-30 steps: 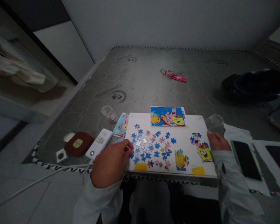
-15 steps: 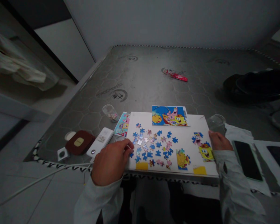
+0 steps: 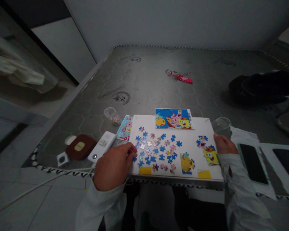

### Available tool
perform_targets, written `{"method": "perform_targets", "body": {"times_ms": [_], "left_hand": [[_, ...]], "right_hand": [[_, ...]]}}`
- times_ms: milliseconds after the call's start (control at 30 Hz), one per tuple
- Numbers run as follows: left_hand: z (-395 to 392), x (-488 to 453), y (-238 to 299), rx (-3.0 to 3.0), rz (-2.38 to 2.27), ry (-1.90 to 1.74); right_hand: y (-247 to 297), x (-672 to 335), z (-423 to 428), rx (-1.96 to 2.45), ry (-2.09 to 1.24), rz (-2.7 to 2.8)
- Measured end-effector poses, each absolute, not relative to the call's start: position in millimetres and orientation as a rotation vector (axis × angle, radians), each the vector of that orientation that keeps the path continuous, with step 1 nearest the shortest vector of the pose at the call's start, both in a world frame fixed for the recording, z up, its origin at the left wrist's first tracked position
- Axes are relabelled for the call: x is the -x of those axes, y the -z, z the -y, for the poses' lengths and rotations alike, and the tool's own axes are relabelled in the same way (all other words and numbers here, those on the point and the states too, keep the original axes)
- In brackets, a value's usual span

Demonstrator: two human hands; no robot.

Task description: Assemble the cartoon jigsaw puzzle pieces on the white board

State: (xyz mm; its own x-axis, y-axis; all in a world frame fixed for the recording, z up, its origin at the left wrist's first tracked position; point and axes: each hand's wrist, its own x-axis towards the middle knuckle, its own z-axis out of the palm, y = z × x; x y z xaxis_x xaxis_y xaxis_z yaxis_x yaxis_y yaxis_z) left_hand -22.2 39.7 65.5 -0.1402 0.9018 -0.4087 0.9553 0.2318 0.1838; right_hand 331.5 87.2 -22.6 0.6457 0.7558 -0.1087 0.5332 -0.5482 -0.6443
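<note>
Loose puzzle pieces (image 3: 156, 150), small, knobbed, mostly blue, scattered on flat white board (image 3: 190, 133) atop grey hex-patterned mattress (image 3: 154, 83). Left hand (image 3: 114, 165) at board's left edge, fingers (image 3: 132, 150) curled together touching nearest pieces. Right hand (image 3: 223, 144) resting by assembled yellow patch (image 3: 210, 156), fingers hidden, spread unclear.

The fingertips of the left hand (image 3: 114, 165) are curled out of sight, the loose puzzle pieces (image 3: 156, 150) are too small to be told apart, and both sleeves are cut off at the bottom edge.

Both hands rest at a white board (image 3: 195, 133) — loose puzzle pieces (image 3: 156, 150) scattered between.
</note>
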Motion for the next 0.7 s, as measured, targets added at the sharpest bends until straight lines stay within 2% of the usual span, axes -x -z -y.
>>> {"method": "perform_targets", "body": {"times_ms": [700], "left_hand": [[-41.4, 23.8, -64.9, -1.674, -2.098, 0.202]], "right_hand": [[28.1, -337.9, -88.5, 2.294, -0.517, 1.055]]}}
